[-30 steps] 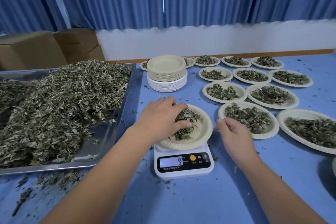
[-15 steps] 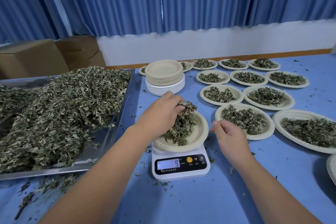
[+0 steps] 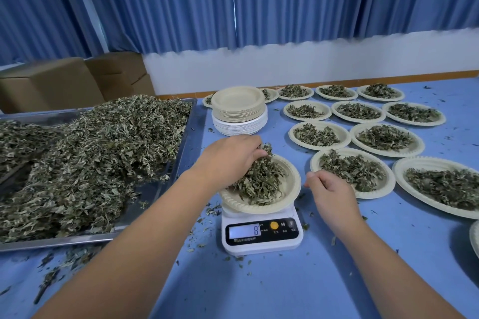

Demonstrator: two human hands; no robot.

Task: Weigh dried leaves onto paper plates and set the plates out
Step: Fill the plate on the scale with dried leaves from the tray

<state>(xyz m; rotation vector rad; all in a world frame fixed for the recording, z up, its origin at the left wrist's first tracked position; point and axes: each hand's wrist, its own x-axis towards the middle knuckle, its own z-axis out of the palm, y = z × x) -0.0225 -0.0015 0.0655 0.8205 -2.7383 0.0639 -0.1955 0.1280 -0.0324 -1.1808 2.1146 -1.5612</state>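
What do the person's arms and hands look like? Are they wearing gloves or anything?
No gloves. The left hand and the right hand are both bare, and no rings show. The left arm and the right arm are bare too, right down to the bottom of the picture: no sleeves, no watch, no bracelet.

scale (image 3: 261,233) | display (image 3: 244,231): "8" | button label: "M" | small print: unreadable

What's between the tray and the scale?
Head view: a strip of blue table strewn with leaf crumbs; the left arm crosses above it.
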